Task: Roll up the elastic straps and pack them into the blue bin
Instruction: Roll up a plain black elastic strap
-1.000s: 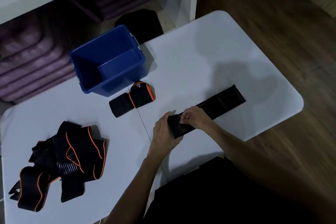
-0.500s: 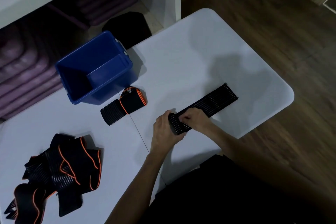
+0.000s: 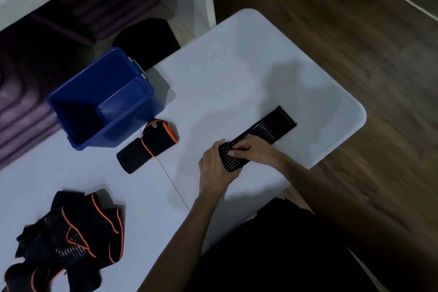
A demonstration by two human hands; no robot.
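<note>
A black ribbed elastic strap (image 3: 270,129) lies stretched across the white table (image 3: 237,73), its near end wound into a small roll. My left hand (image 3: 214,170) grips that roll from the left, and my right hand (image 3: 254,150) pinches it from above. The blue bin (image 3: 102,99) stands at the back left with nothing visible inside. A finished roll with orange trim (image 3: 148,146) lies just in front of the bin. A loose heap of black and orange straps (image 3: 68,232) sits at the table's near left.
Purple mats (image 3: 26,111) are stacked under a shelf behind the table. A black object (image 3: 147,40) sits on the floor beyond the bin. Wooden floor (image 3: 355,31) borders the table's right edge, and my dark clothing fills the lower right.
The roll under my hands has grown and the flat part of the strap has become shorter. The camera view has shifted, sliding the scene to the left in the frame.
</note>
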